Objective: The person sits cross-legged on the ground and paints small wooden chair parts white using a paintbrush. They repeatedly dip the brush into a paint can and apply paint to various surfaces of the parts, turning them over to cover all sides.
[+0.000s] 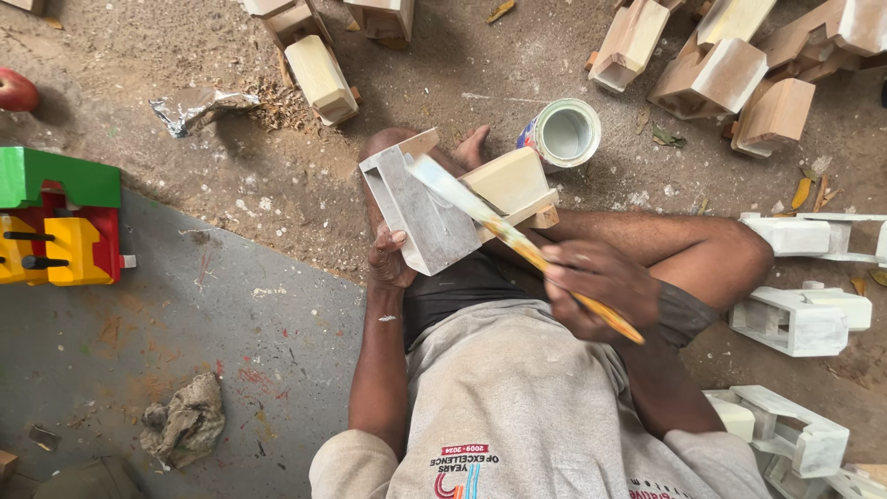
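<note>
My left hand [388, 259] grips a small wooden toy piece [434, 212] from below, holding it over my crossed legs. One side of it is coated grey-white, the other is bare pale wood. My right hand [596, 286] holds a paintbrush [517, 242] with a yellow-orange handle. Its white-loaded bristles rest on the painted top of the wooden piece. An open tin of white paint [565, 132] stands on the ground just beyond the piece, by my foot.
Several unpainted wooden blocks [721, 74] lie at the top. White-painted pieces [799, 319] sit at the right. A green, red and yellow toy [55, 222] stands at the left on a grey mat [185, 370], with a rag [185, 420] and crumpled foil [199, 109] nearby.
</note>
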`<act>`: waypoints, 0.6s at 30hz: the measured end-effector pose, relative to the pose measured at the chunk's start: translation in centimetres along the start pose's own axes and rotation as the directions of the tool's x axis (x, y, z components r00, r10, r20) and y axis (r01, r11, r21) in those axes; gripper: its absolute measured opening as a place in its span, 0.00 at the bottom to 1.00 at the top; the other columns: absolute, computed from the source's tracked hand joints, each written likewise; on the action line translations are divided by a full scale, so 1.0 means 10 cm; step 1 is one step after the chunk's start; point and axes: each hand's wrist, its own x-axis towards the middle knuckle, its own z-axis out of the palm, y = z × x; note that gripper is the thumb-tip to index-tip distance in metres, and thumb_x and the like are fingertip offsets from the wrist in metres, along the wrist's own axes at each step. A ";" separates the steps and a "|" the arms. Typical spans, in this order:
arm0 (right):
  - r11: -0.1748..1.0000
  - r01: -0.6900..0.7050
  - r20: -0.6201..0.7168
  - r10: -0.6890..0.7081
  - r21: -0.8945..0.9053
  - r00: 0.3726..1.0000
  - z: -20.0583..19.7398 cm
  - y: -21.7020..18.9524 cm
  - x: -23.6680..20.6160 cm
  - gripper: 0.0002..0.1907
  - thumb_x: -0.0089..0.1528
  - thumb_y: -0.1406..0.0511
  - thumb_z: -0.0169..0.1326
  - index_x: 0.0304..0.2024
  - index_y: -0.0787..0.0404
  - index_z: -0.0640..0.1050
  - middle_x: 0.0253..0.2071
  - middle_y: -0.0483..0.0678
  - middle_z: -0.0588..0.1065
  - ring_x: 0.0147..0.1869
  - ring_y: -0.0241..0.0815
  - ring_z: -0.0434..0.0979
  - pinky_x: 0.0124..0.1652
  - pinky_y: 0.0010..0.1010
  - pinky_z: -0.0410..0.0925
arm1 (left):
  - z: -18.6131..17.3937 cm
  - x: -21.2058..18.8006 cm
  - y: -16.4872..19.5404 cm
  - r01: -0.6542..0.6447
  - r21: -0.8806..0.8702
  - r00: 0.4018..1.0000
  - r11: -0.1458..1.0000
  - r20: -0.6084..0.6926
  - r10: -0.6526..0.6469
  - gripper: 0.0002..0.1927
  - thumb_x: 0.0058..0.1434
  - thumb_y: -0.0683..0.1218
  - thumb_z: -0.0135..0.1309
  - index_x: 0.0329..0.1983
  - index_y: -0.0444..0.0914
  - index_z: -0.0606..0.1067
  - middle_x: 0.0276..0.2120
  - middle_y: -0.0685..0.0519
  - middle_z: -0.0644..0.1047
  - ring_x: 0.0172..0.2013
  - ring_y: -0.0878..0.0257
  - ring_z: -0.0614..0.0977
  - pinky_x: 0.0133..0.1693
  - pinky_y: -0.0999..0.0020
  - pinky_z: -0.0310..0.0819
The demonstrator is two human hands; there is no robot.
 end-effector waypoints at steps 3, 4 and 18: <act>0.998 0.026 0.136 -0.017 -0.060 0.991 0.01 0.01 0.03 0.11 0.57 0.74 0.61 0.43 0.65 0.79 0.43 0.57 0.80 0.47 0.50 0.85 0.44 0.34 0.80 | 0.01 0.00 0.01 0.001 -0.007 1.000 1.000 -0.007 -0.001 0.44 0.49 0.48 0.60 0.68 0.24 0.62 0.54 0.42 0.76 0.53 0.52 0.81 0.57 0.56 0.78; 0.998 0.030 0.110 -0.024 -0.047 0.994 -0.01 -0.01 0.03 0.10 0.58 0.74 0.61 0.42 0.65 0.79 0.43 0.56 0.80 0.47 0.49 0.85 0.44 0.33 0.80 | 0.01 0.00 0.01 -0.002 -0.011 1.000 1.000 -0.006 0.002 0.44 0.50 0.48 0.60 0.69 0.24 0.62 0.54 0.41 0.76 0.53 0.51 0.81 0.57 0.56 0.78; 0.997 0.039 0.106 -0.031 -0.069 0.994 -0.17 -0.09 -0.07 0.10 0.56 0.74 0.61 0.41 0.63 0.80 0.42 0.54 0.80 0.44 0.46 0.85 0.40 0.31 0.80 | 0.02 -0.04 0.00 -0.014 -0.057 1.000 0.998 0.009 0.015 0.42 0.53 0.49 0.62 0.67 0.24 0.63 0.53 0.42 0.77 0.52 0.52 0.82 0.56 0.57 0.79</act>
